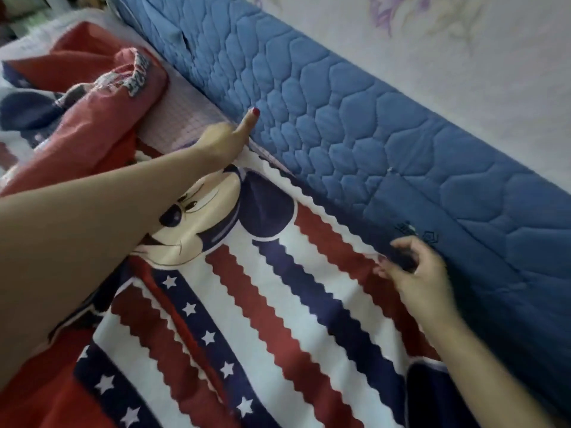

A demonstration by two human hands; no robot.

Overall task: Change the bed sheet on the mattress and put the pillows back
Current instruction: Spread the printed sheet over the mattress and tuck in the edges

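Now 2 hands, left hand and right hand, tuck 1 sheet.

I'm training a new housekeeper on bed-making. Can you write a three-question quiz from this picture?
1. True or false: the red, white and blue printed sheet already lies flat over the whole bed.
2. Which hand works the sheet's edge nearest the camera, along the blue quilted panel? A) left hand B) right hand
3. What shows uncovered between the bunched sheet and the panel?

Key
1. False: it is still bunched up at the far end.
2. B: the right hand's fingers curl at the sheet's edge by the panel; the left hand reaches farther along the same edge.
3. A pale checked mattress surface.
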